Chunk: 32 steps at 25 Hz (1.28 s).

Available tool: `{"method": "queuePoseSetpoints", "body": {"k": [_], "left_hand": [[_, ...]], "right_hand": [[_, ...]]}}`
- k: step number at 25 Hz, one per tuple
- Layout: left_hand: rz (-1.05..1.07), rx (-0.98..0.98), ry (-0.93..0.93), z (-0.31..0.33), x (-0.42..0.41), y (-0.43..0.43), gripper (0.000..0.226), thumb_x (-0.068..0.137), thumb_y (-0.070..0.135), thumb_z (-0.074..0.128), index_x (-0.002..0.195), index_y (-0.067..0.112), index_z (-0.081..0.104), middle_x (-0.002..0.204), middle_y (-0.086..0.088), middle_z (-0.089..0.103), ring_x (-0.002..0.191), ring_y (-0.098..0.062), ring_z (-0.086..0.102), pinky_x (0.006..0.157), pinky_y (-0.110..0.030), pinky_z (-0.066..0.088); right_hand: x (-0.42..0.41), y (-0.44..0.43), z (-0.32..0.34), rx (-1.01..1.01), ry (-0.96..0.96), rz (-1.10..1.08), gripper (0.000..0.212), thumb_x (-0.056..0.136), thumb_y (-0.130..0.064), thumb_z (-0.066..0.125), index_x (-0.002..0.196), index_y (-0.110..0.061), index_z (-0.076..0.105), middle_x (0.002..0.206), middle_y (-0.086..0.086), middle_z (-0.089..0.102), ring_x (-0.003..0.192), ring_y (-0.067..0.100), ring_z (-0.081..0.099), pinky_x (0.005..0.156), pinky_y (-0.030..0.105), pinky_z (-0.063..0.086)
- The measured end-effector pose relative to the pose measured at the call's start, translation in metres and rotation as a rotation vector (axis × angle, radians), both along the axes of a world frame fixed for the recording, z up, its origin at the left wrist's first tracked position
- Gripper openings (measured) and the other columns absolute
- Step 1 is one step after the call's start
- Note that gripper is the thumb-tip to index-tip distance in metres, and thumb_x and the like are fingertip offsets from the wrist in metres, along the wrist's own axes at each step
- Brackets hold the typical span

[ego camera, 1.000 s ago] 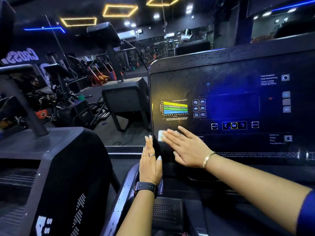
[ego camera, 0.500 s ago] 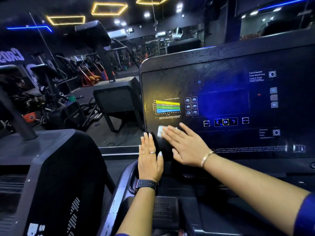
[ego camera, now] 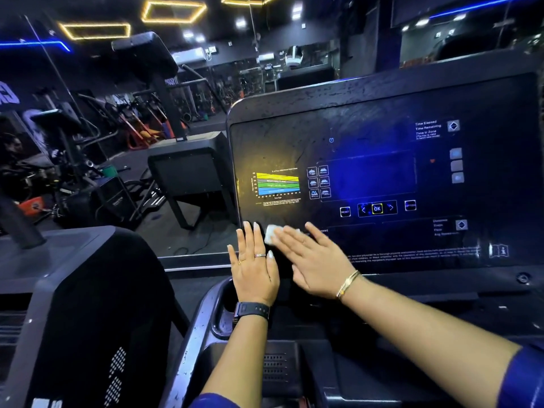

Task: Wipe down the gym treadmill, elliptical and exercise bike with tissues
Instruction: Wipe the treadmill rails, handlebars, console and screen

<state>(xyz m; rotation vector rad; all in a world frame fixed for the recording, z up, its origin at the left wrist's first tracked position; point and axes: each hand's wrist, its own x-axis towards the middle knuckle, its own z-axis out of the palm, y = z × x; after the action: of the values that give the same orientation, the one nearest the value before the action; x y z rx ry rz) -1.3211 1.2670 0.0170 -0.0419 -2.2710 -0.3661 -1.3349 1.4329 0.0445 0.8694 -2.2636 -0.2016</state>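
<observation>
A dark machine console [ego camera: 382, 113] with a coloured heart-rate chart and an OK button fills the right half of the view. My right hand [ego camera: 315, 260] lies flat on its lower left corner, fingers spread, pressing a white tissue [ego camera: 270, 233] against the panel; only the tissue's left edge shows past my fingertips. My left hand [ego camera: 254, 265], with rings and a black watch, rests flat with fingers together on the console's left edge, just left of the tissue, holding nothing.
A cup-holder recess [ego camera: 223, 313] and a speaker grille [ego camera: 275, 368] sit below the console. A neighbouring black machine housing [ego camera: 82, 304] stands close on the left. Other gym machines [ego camera: 188, 172] and ceiling lights fill the background.
My right hand with the tissue has slid slightly right along the console's bottom edge. The view has shifted a little; my left hand keeps its place on the console's edge.
</observation>
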Motion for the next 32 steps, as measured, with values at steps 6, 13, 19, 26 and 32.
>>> {"method": "queuePoseSetpoints", "body": {"k": [6,13,19,26,32], "left_hand": [[0.044,0.037,0.022,0.002,-0.007,0.022,0.063,0.093,0.028,0.033,0.150,0.005,0.024,0.157,-0.018,0.027,0.145,-0.028,0.015,0.118,-0.041,0.000],[0.027,0.034,0.044,0.002,-0.008,0.028,0.062,0.093,0.027,0.034,0.149,0.001,0.026,0.156,-0.020,0.026,0.145,-0.030,0.015,0.117,-0.046,0.007],[0.018,0.028,0.055,0.003,-0.009,0.038,0.061,0.093,0.027,0.034,0.149,0.003,0.026,0.156,-0.020,0.029,0.144,-0.030,0.017,0.118,-0.041,0.002],[0.001,-0.008,0.061,0.005,-0.014,0.051,0.061,0.094,0.030,0.034,0.150,0.005,0.026,0.157,-0.016,0.027,0.146,-0.028,0.014,0.119,-0.042,-0.001],[0.012,-0.001,0.072,0.003,-0.016,0.062,0.064,0.090,0.028,0.036,0.150,0.006,0.027,0.157,-0.015,0.028,0.146,-0.026,0.012,0.116,-0.049,0.004]], "right_hand": [[0.034,0.028,-0.036,-0.276,-0.073,-0.186,0.073,0.080,-0.031,0.040,0.149,-0.008,0.034,0.158,0.008,0.022,0.145,0.025,0.024,0.118,0.048,0.015],[0.010,0.031,-0.004,-0.167,-0.031,-0.191,0.068,0.085,-0.033,0.035,0.151,-0.017,0.030,0.159,-0.001,0.023,0.146,0.014,0.023,0.119,0.047,0.007],[0.048,0.032,-0.049,-0.422,-0.153,-0.317,0.076,0.081,-0.033,0.038,0.152,-0.009,0.023,0.160,0.009,0.017,0.145,0.026,0.019,0.115,0.049,0.013],[0.008,0.055,-0.002,-0.278,-0.068,-0.288,0.069,0.086,-0.033,0.034,0.152,-0.016,0.026,0.160,0.000,0.017,0.146,0.014,0.019,0.117,0.048,0.007],[0.051,0.050,-0.056,-0.400,-0.150,-0.316,0.078,0.081,-0.032,0.038,0.153,-0.010,0.018,0.161,0.008,0.007,0.147,0.025,0.016,0.118,0.047,0.008]]}}
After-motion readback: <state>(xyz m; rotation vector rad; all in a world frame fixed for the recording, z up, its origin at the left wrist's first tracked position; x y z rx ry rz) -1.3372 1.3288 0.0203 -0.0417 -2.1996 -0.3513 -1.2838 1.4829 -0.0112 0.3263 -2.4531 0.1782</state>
